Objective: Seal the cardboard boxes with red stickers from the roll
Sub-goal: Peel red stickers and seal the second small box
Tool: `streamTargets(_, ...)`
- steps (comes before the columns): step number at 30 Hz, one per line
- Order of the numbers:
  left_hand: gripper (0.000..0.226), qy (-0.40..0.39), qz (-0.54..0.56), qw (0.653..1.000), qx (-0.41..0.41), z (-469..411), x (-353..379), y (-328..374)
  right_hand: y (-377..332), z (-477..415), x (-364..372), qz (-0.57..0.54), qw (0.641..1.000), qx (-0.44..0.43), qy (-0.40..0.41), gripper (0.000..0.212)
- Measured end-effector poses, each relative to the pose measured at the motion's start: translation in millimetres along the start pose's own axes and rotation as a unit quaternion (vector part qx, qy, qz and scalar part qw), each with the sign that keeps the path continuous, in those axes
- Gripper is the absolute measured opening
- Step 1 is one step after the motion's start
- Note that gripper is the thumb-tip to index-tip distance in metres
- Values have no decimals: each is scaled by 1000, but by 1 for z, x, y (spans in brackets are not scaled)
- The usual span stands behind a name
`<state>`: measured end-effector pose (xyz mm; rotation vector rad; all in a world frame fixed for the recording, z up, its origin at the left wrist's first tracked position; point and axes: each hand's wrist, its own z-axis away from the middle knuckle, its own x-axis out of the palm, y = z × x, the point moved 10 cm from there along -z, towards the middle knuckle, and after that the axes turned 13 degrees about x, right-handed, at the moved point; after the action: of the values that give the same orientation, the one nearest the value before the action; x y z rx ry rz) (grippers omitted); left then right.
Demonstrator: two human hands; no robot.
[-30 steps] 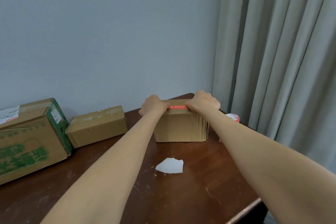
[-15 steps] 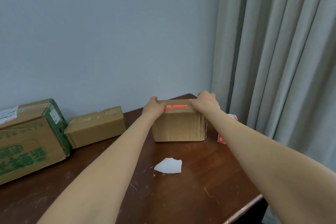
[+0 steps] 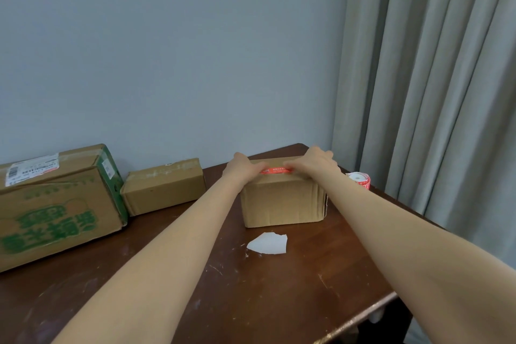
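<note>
A plain cardboard box [image 3: 282, 202] stands at the far right part of the wooden table [image 3: 279, 288]. A red sticker [image 3: 275, 170] lies along the front edge of its top. My left hand [image 3: 242, 167] rests on the box's top left and presses the sticker's left end. My right hand [image 3: 315, 162] lies flat over the top right, its fingers pressing the sticker's right end. The sticker roll [image 3: 361, 179], white with red labels, stands on the table just right of the box, partly hidden by my right forearm.
A torn white backing paper [image 3: 268, 243] lies in front of the box. A smaller cardboard box [image 3: 164, 187] and a large box with green print [image 3: 55, 204] sit at the left by the wall. Grey curtains [image 3: 432, 92] hang at the right, past the table edge.
My hands slid apart along the sticker to the box's corners, then came back inward; now they cover both sticker ends. The box has stayed in place.
</note>
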<state>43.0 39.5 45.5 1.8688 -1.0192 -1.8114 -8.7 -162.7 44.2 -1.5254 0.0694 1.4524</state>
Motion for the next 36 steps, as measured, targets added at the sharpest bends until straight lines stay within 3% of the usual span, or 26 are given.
streamTargets(4,64,12,-23,999,23,4,-2,8,0,2,1,3,1000,2,0,82)
streamTargets(12,49,28,-9,999,27,5,-4,7,2,0,-2,-6,1000,-21,-5,53)
streamTargets(17,43,40,17,996,72,7,-9,11,2,4,-11,0,998,-53,18,41)
streamTargets(21,38,64,-93,977,180,13,-19,35,-16,33,-35,45,974,-179,131,40)
streamTargets(24,39,42,-188,951,240,24,-9,50,-25,49,-27,88,956,-246,130,37)
streamTargets(27,44,-13,-281,924,257,36,12,52,-21,53,-11,154,949,-247,124,37)
streamTargets(29,48,-40,-278,928,246,42,20,46,-18,53,-9,174,945,-241,135,36)
streamTargets(32,50,-42,-247,938,240,44,21,43,-18,52,-9,176,948,-230,132,35)
streamTargets(36,48,-34,-298,921,248,45,22,47,-20,54,-8,172,947,-240,130,35)
